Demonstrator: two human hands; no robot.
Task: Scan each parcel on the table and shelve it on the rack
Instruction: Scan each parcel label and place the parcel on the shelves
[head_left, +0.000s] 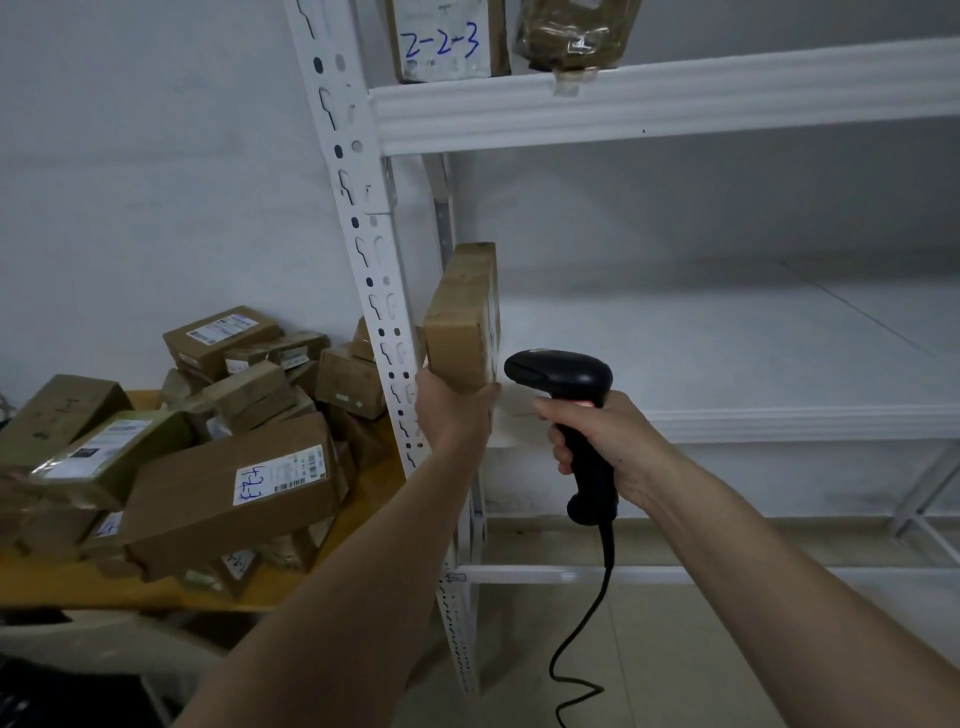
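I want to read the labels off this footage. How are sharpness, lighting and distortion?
Head view: wide-angle lens bends the rack post; light is soft and dim; the held box looks slightly blurred, its label unreadable; handwriting on the table parcel is legible.

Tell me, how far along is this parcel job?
Early, it seems. Done: two parcels, a brown box marked 2-2-3 and a tan plastic-wrapped packet, sit on the white metal rack's upper shelf. In hand: the left hand holds a small brown cardboard box upright; the right hand grips a black corded scanner beside it. Left: a pile of brown parcels on the yellow table.
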